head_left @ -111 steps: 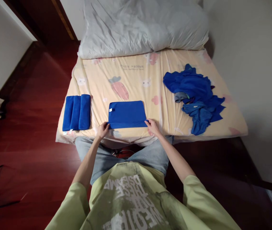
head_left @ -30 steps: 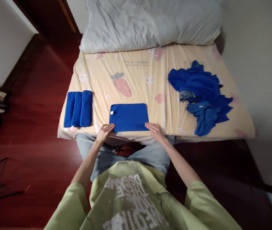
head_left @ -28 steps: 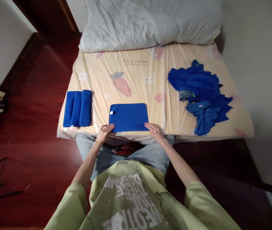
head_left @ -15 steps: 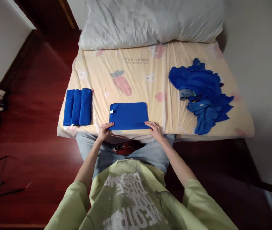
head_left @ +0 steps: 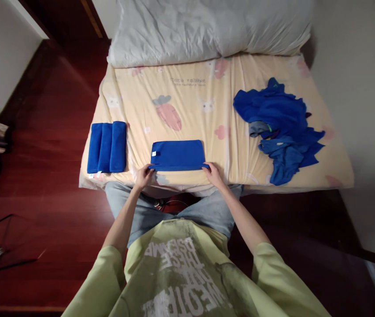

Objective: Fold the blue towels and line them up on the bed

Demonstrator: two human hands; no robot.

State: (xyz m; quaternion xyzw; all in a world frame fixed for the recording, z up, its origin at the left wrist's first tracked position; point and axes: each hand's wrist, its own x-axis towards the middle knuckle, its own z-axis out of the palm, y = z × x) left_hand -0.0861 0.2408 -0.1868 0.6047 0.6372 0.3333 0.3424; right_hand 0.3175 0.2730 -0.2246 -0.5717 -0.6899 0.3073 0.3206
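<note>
A blue towel (head_left: 177, 154) with a small white tag lies on the near part of the bed (head_left: 187, 105), its near edge lifted and turned up. My left hand (head_left: 144, 175) pinches the towel's near left corner. My right hand (head_left: 212, 173) pinches its near right corner. Both hands are closed on the cloth, close to the mattress edge.
Three folded blue towels (head_left: 106, 146) lie side by side at the bed's left edge. A heap of loose blue cloths (head_left: 278, 130) sits on the right. A grey pillow (head_left: 207, 28) lies at the head. Red wooden floor (head_left: 52, 132) is on the left, a wall on the right.
My hands lay flat at the towel's near corners a second ago. They have now pinched those corners and raised the near edge, so the towel looks shorter from front to back.
</note>
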